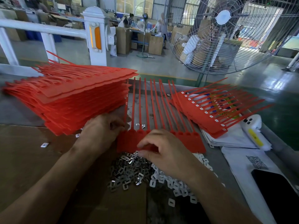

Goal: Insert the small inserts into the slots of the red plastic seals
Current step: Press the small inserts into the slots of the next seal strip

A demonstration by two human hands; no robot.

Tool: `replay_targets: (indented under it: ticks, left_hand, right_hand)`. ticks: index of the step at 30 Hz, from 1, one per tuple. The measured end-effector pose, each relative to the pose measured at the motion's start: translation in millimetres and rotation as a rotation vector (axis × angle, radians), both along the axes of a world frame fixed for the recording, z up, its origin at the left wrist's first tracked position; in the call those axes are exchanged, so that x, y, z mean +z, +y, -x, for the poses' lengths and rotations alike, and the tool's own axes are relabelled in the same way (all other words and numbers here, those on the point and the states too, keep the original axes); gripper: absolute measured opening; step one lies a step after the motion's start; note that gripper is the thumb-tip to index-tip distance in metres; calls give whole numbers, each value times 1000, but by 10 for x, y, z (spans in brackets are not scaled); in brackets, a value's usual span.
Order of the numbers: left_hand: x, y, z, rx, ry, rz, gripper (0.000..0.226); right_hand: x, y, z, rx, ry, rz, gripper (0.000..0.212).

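Bench [19, 110] w/ cardboard [32, 159], seals [72, 101], inserts [129, 172]

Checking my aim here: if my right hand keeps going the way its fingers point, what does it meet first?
Probably the near edge of the red seal strip, just past the right hand; its fingertips sit above the metal inserts. Depth is unclear.

A large wire-caged floor fan [224, 34] stands on the glossy green factory floor [267, 78] beyond the far edge of the worktable [16, 110]. At the table's right edge lie a white handheld device with a yellow label [254, 131], a stack of white papers [233, 138], a sheet bearing a QR code [257, 162] and, at the near right corner, a dark phone [278, 194]. A brown cardboard sheet [24, 159] covers the table's near left part. A white railing post with an orange reflector [95, 36] rises behind, with cardboard boxes [123, 40] and distant workers [163, 28] beyond.
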State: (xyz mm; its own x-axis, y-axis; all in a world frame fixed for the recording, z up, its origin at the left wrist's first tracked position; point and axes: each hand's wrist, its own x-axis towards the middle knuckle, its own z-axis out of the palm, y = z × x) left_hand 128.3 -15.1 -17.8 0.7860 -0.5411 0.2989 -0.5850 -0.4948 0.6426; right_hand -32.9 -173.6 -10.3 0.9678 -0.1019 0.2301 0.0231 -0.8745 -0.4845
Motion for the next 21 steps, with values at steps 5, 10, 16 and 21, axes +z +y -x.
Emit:
replay_targets:
  ticks: [5,10,16,21]
  left_hand:
    - [0,4,-18,5,57,-84,26]
    - [-8,8,-11,-10,81,-85,26]
    - [8,23,-18,-8,79,-100,18]
    - [36,26,-9,-11,108,-122,26]
  right_hand:
    - [-5,12,0,22,22,86,27]
    - [-1,23,-2,19,41,83,25]
    - [-8,25,-2,24,52,73,23]
    - [6,9,3,45,64,54,24]
